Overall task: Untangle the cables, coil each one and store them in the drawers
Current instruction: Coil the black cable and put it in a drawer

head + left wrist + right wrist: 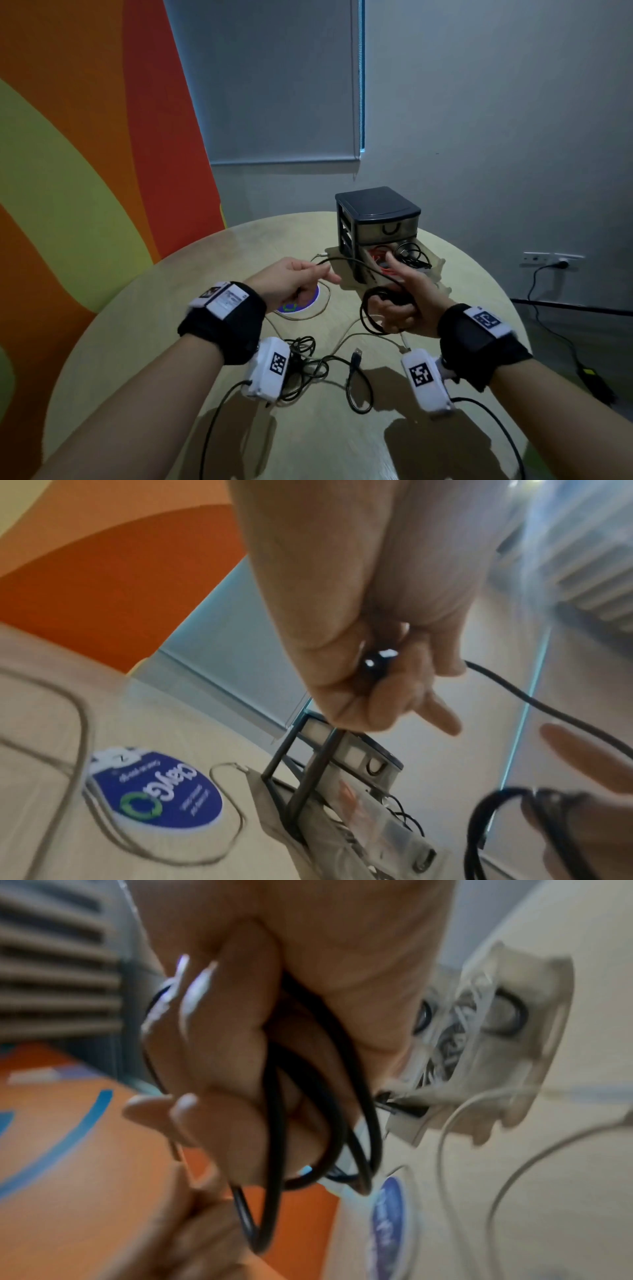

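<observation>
Writing on blue sticker [154, 791] too blurred to read.

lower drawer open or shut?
Open. The lower drawer is pulled out of the drawer unit, cables visible inside; top drawer shut.

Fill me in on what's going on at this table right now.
A person is coiling a black cable. The right hand holds the finished loops, while the left hand pinches the free end. The drawer unit stands at the far side of the round table, with a lower drawer pulled out and cables already inside. More cables, black and white, lie loose on the table near the wrists.
</observation>
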`<move>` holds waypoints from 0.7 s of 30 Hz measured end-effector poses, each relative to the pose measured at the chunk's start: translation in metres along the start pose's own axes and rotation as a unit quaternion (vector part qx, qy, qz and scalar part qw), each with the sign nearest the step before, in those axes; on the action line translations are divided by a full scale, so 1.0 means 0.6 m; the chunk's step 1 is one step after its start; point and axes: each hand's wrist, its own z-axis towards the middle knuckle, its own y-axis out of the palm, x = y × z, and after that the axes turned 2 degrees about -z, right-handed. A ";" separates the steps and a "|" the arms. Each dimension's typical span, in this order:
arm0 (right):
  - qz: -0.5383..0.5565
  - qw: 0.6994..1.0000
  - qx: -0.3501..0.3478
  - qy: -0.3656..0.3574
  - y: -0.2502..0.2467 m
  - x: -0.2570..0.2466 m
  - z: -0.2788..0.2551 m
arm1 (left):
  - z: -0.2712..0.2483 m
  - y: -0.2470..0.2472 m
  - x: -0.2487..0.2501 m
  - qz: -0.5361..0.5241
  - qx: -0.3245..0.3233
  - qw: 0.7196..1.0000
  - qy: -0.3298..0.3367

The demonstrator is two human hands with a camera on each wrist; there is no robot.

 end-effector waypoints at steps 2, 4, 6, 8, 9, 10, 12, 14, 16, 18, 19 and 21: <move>0.057 0.998 -0.019 -0.024 0.007 -0.007 -0.002 | 0.007 0.015 -0.007 -0.039 0.019 0.999 -0.002; 0.099 0.993 -0.035 -0.059 0.011 -0.014 -0.002 | 0.009 0.030 -0.012 -0.083 0.020 0.996 -0.021; 0.119 0.987 -0.044 -0.104 0.013 -0.017 0.001 | 0.010 0.042 -0.018 -0.114 0.025 0.993 -0.028; 0.129 0.982 -0.041 -0.129 0.016 -0.018 0.003 | 0.011 0.055 -0.025 -0.112 0.039 0.993 -0.020; 0.133 0.982 -0.035 -0.131 0.018 -0.019 0.003 | 0.013 0.064 -0.028 -0.095 0.051 0.994 -0.017; 0.137 0.982 -0.027 -0.128 0.021 -0.019 0.004 | 0.014 0.073 -0.031 -0.072 0.067 0.995 -0.017; 0.150 0.981 -0.022 -0.120 0.029 -0.023 0.005 | 0.018 0.091 -0.036 -0.023 0.095 0.995 -0.020; 0.173 0.977 -0.019 -0.121 0.038 -0.024 0.008 | 0.022 0.106 -0.039 0.005 0.101 0.995 -0.023; 0.190 0.973 -0.019 -0.127 0.048 -0.024 0.012 | 0.022 0.117 -0.038 0.005 0.094 0.995 -0.021; 0.196 0.971 -0.022 -0.133 0.057 -0.024 0.016 | 0.019 0.123 -0.034 -0.006 0.087 0.996 -0.002; 0.192 0.972 -0.015 -0.135 0.059 -0.024 0.019 | 0.017 0.124 -0.033 -0.011 0.083 0.996 0.006; 0.167 0.976 0.016 -0.138 0.059 -0.025 0.022 | 0.014 0.120 -0.030 -0.005 0.086 0.996 0.015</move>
